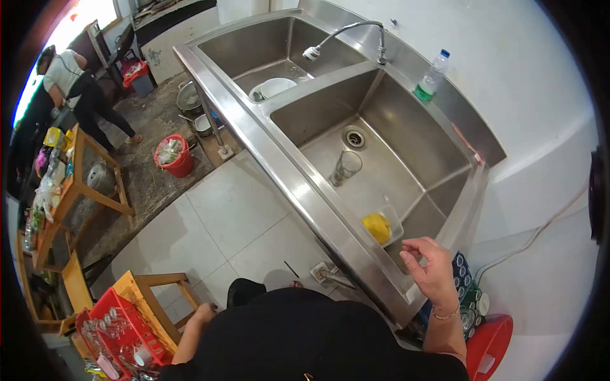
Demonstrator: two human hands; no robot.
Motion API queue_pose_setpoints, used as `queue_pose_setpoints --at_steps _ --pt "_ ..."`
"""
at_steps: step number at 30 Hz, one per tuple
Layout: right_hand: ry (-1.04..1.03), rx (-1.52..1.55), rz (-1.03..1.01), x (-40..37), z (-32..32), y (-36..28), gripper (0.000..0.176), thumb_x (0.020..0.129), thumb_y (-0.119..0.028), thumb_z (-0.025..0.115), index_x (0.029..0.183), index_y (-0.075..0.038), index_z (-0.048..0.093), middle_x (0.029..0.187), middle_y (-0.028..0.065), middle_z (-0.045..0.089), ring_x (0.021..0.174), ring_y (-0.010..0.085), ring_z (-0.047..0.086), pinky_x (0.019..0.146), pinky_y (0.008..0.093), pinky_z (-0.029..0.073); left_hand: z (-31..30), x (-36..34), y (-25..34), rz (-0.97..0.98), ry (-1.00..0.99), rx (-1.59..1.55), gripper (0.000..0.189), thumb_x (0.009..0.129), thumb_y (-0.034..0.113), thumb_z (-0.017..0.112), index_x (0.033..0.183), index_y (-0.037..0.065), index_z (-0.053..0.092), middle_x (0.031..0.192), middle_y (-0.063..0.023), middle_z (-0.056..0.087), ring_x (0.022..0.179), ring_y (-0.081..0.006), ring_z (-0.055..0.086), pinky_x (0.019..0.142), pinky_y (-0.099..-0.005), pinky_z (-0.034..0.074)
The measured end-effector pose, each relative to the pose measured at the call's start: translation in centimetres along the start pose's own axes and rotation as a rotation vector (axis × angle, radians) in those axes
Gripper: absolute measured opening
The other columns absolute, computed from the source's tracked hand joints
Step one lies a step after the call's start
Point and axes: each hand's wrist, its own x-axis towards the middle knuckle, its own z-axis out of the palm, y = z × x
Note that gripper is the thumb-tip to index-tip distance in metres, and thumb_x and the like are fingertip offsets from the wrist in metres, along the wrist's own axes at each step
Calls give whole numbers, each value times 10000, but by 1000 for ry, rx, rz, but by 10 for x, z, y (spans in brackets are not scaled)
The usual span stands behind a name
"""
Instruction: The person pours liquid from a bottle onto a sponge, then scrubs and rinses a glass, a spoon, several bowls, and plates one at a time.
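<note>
Sink point(381, 174): metal, smooth, semi-gloss. In sink: tumbler point(346, 169), clear glass; tub point(394, 223), transl. plastic. Above sink: tap point(349, 26), glossy metal. On sink ledge: bottle point(434, 76), clear plastic. L. of sink: bucket point(180, 168), plastic; floor tiles point(244, 213), smooth, slight sheen; stool point(141, 298), wood.

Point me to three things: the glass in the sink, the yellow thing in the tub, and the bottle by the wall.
Glass point(347, 167): head view, middle of its clear side.
Yellow thing point(376, 228): head view, middle of its upper surface.
Bottle point(434, 75): head view, middle of its clear body.
</note>
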Motion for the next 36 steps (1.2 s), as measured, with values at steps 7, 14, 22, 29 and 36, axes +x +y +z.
queue_pose_setpoints --at_steps 7,14,22,29,36 --pt "-161 -136 -50 83 32 -41 227 719 -115 666 901 6 604 803 148 596 750 292 580 685 340 456 -71 -6 -6 -32 54 -23 467 777 340 610 1119 30 539 1036 -181 569 945 -184 497 836 -305 408" --pt "-237 -229 115 142 83 -103 293 725 -168 671 956 -6 594 838 154 596 796 309 568 715 362 449 -229 29 -12 4 145 32 422 782 303 610 1038 -30 573 891 -149 625 702 -207 578 682 -330 492" --pt "-218 -241 119 204 113 -156 323 708 -156 676 973 5 586 838 160 593 787 301 570 717 352 451 -387 174 -46 44 301 -493 245 776 168 611 897 -44 588 741 -118 613 583 -201 601 490 -314 515" --pt "-259 -275 3 282 139 -165 320 706 -131 678 980 8 587 849 160 595 779 302 567 726 356 449 -394 205 -6 57 293 -649 357 785 199 626 1027 -53 557 797 -124 616 606 -198 597 501 -310 505" --pt "-334 -185 -49 348 185 -209 294 712 -103 667 970 16 590 840 150 589 793 291 560 722 344 449 -350 193 -16 -40 75 -432 427 775 231 627 1060 -76 546 778 -140 626 606 -201 615 505 -301 516"
